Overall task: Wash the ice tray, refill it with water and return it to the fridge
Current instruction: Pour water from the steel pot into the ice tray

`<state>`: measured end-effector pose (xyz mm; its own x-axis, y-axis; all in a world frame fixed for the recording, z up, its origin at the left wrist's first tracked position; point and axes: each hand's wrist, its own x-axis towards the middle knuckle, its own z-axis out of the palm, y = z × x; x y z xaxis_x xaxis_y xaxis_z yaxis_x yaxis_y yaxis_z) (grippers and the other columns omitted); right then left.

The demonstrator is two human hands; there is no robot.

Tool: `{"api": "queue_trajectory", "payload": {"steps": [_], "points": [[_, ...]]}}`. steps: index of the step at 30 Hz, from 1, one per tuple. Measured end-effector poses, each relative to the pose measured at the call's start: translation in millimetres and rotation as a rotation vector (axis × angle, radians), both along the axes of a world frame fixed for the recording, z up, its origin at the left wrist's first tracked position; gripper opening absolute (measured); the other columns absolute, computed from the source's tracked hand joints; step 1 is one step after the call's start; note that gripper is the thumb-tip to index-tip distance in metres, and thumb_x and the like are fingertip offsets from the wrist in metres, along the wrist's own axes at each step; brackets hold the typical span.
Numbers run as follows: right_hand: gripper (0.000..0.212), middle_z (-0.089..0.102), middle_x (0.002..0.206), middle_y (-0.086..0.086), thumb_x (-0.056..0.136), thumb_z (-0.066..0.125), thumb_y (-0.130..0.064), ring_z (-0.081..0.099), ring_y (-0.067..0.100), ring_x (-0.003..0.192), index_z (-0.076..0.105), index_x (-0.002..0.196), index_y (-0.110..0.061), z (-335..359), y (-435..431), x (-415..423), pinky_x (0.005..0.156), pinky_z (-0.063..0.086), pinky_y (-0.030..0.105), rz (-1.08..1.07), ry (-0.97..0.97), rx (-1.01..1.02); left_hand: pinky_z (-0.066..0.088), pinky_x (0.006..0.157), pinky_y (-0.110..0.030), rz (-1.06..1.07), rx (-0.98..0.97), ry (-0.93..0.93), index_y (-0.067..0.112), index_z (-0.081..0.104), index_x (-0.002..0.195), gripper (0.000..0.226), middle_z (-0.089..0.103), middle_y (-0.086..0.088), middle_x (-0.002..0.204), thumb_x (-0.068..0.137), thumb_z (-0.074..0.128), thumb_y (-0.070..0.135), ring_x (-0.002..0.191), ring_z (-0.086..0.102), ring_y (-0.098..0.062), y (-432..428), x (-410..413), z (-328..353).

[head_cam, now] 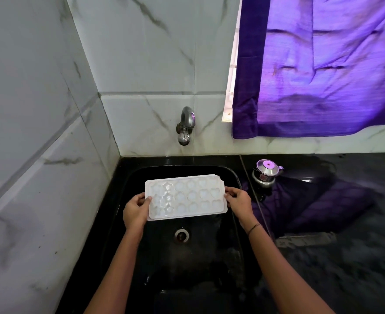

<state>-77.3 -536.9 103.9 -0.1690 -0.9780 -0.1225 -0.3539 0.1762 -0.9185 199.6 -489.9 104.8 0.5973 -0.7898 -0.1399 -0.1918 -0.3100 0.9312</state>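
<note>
I see a white ice tray [185, 196] held level over the black sink [230, 175], below and slightly nearer than the wall tap [185, 125]. My left hand [135, 211] grips the tray's left short edge, thumb on top and fingers curled underneath. My right hand [238, 201] grips the right short edge, pinching the rim between thumb and fingertips. The tray's long sides run left to right, and its moulded pockets, some round, some star or heart shaped, face up. Whether the pockets hold water, I cannot tell; the plastic is pale and glossy throughout. No water stream is visible at the tap spout. The sink drain [182, 235] lies directly nearer than the tray, between my two forearms. A thin bracelet [254, 228] sits on my right wrist. On the black counter [345, 257] to the right of the sink, a small steel pot [266, 174] with a lid stands just beside the sink edge. A purple curtain [323, 64] hangs over the window at the far right, above the counter. White marble-pattern tiles [39, 109] cover the left and far walls.
</note>
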Motion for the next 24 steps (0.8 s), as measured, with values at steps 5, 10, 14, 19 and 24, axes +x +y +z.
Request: {"api": "queue_trajectory", "payload": {"steps": [5, 10, 14, 19, 24], "points": [[0.024, 0.071, 0.104, 0.006, 0.09, 0.054, -0.019, 0.066, 0.021, 0.096, 0.07, 0.108, -0.015, -12, 12, -13, 0.09, 0.052, 0.046, -0.046, -0.094, 0.102, 0.05, 0.081, -0.033, -0.015, 0.043, 0.147, 0.008, 0.066, 0.112, 0.027, 0.068, -0.005, 0.099, 0.092, 0.055, 0.022, 0.091, 0.063, -0.021, 4, -11, -4], [0.032, 0.071, 0.082, 0.004, 0.088, 0.054, -0.036, 0.066, 0.022, 0.081, 0.07, 0.071, -0.014, -17, 20, -29, 0.082, 0.053, 0.043, -0.108, -0.131, 0.165, 0.053, 0.087, -0.047, -0.083, 0.104, 0.276, 0.016, 0.068, 0.077, 0.03, 0.07, -0.007, 0.083, 0.095, 0.05, 0.033, 0.085, 0.067, -0.029, 3, -22, -8], [0.038, 0.065, 0.074, 0.006, 0.092, 0.053, -0.037, 0.058, 0.019, 0.069, 0.064, 0.069, -0.008, -18, 23, -56, 0.069, 0.046, 0.037, -0.152, -0.141, 0.215, 0.051, 0.091, -0.046, -0.148, 0.145, 0.316, 0.018, 0.063, 0.076, 0.033, 0.069, -0.007, 0.091, 0.097, 0.045, 0.036, 0.092, 0.065, -0.027, 2, -46, -8], [0.035, 0.067, 0.08, 0.009, 0.093, 0.052, -0.034, 0.057, 0.018, 0.064, 0.068, 0.082, -0.006, -23, 22, -110, 0.054, 0.038, 0.025, -0.167, -0.154, 0.265, 0.047, 0.061, -0.028, -0.215, 0.164, 0.383, 0.009, 0.06, 0.098, 0.029, 0.063, -0.004, 0.088, 0.099, 0.042, 0.032, 0.074, 0.061, -0.016, 0, -95, 2], [0.034, 0.067, 0.079, 0.006, 0.095, 0.05, -0.032, 0.057, 0.017, 0.066, 0.069, 0.091, -0.004, -21, 22, -173, 0.054, 0.038, 0.025, -0.194, -0.136, 0.317, 0.048, 0.063, -0.03, -0.299, 0.227, 0.407, 0.007, 0.059, 0.105, 0.031, 0.064, -0.01, 0.1, 0.1, 0.04, 0.031, 0.083, 0.062, -0.021, 0, -154, 6]]}}
